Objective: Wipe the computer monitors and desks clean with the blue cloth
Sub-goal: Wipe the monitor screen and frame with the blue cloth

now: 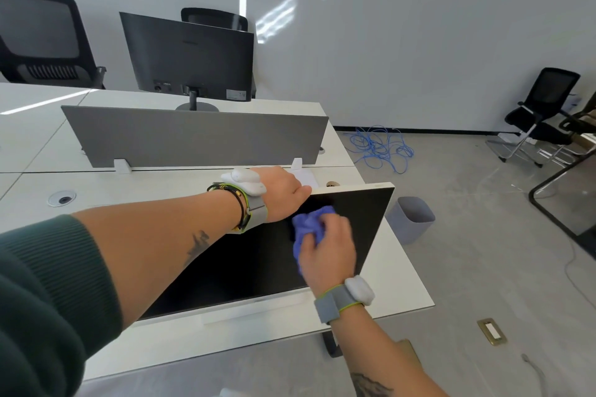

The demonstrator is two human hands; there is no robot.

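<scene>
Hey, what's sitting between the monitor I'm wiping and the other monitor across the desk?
A grey divider panel stands between the near monitor and the far monitor, seen in the head view.

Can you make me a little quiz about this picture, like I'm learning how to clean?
1. True or false: the right hand presses the blue cloth on the screen of the near monitor.
2. What does the left hand grip? A a mug; B the monitor's top edge; C a keyboard.
3. Fill in: the tangled cable on the floor is ____.
Key: 1 true; 2 B; 3 blue.
</scene>
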